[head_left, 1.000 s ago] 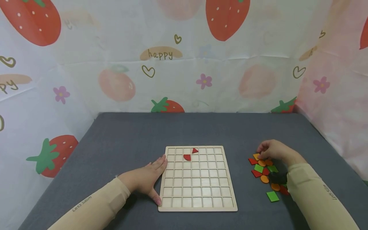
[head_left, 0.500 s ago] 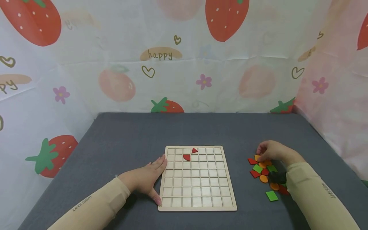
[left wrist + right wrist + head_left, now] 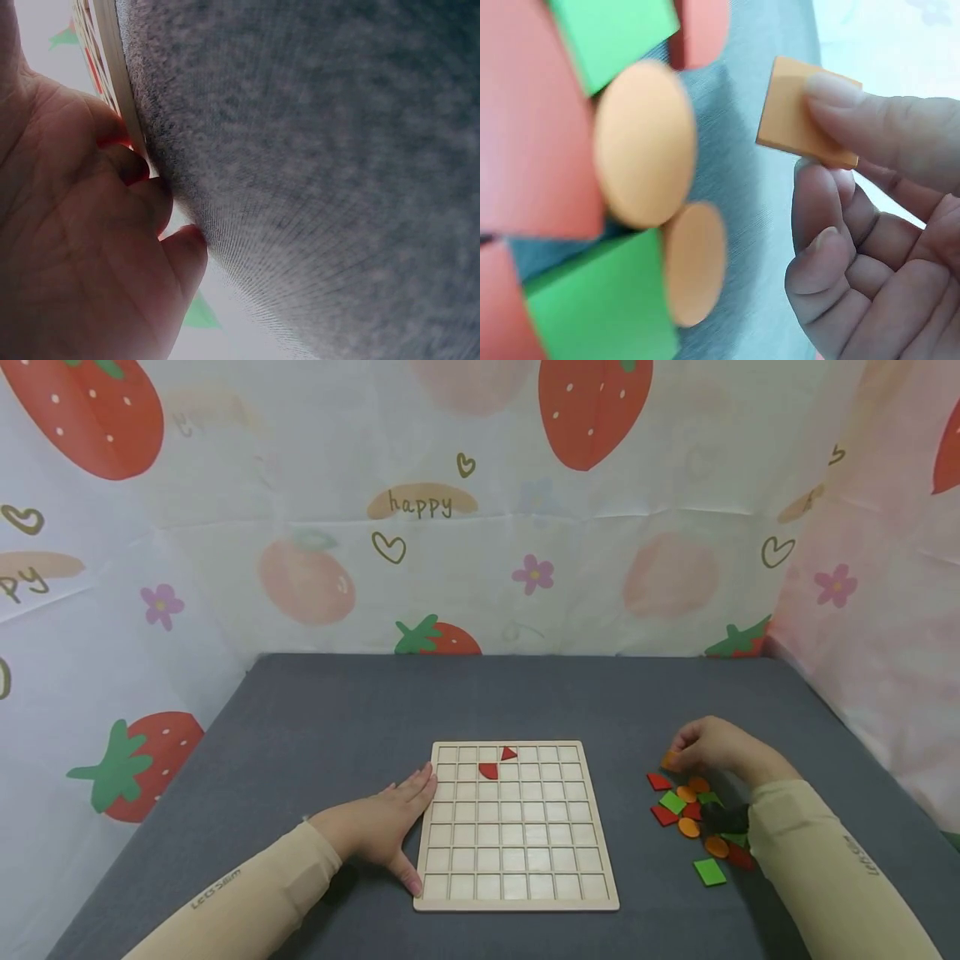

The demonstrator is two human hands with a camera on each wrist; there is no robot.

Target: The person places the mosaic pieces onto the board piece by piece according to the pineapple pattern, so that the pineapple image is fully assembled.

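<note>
The right hand (image 3: 718,752) pinches an orange square tile (image 3: 786,105) between thumb and fingers, just above a pile of tiles. In the right wrist view the tile is tilted and apart from the others. The left hand (image 3: 378,822), its fingers straight, rests against the left edge of a wooden grid board (image 3: 517,907). Two pieces sit in the board's upper cells: a red triangle (image 3: 508,753) and a red quarter-circle (image 3: 489,771). In the left wrist view, the fingertips touch the board's side and the grey cloth.
Beneath the right hand lie orange round tiles (image 3: 688,828), green square tiles (image 3: 709,872) and red tiles (image 3: 664,815). The black wrist camera (image 3: 724,818) covers part of this pile. A grey cloth (image 3: 360,702) covers the table, with printed curtains behind and at both sides.
The right hand has lifted the orange square tile off the far end of the pile. The left hand and the board have stayed in place.
</note>
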